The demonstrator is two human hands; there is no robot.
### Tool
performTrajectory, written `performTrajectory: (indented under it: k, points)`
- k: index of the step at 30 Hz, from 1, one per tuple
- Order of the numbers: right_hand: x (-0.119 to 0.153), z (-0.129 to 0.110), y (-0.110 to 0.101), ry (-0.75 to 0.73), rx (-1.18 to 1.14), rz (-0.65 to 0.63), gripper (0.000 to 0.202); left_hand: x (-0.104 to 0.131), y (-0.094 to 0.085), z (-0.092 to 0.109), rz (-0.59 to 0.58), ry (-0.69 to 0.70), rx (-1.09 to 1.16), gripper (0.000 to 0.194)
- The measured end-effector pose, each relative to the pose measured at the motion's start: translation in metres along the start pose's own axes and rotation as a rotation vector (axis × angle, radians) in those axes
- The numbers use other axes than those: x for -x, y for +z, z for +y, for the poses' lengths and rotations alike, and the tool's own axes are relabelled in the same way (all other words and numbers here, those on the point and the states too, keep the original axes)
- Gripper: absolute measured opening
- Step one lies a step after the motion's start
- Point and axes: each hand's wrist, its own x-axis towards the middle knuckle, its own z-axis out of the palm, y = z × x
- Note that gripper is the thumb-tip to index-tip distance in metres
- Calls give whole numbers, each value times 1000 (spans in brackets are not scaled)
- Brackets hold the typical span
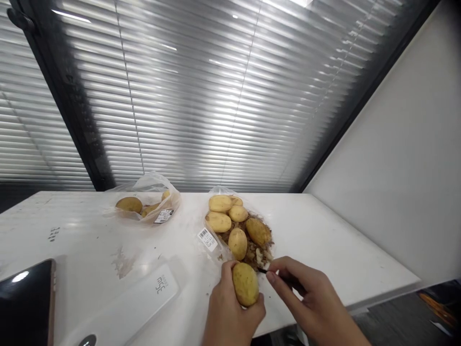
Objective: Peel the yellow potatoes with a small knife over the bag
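A potato (245,284), yellow and mostly bare of brown skin, sits in my left hand (232,307), with the fingers wrapped round its left side and base. My right hand (306,295) is closed on a slim black tool (262,270); its tip points left beside the potato, and most of it is hidden in the fist. Just beyond the hands, a peeled potato (237,244) and several others lie on a clear plastic bag. A browner potato (258,231) rests on the heap of peelings (255,254) there.
Further left, another clear bag (153,192) holds unpeeled potatoes (128,204). A white power bank-like device (133,305) and a dark-screened tablet or phone (25,302) lie at front left on the white table (309,230). Window blinds (201,96) stand behind, a wall (396,168) at right.
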Motion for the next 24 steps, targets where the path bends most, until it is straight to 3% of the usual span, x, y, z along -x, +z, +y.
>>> performTrajectory:
  k: [2, 4, 12, 16, 24]
  points:
    - [-5, -3, -9, 106, -97, -163, 23, 0, 1, -2, -2, 23, -14, 43]
    - [-11, -4, -14, 172, -150, -233, 20, 0, 1, -3, -10, 47, -22, 47]
    - [-22, -1, -18, 164, -141, -314, 15, 1, -1, 2, -47, 77, -66, 48]
    - [-25, 7, -20, 188, -144, -280, 14, 2, 2, -2, -47, 98, -72, 50]
    - [-23, 19, -19, 264, -347, -337, 16, 3, 3, -6, -66, 75, -109, 51]
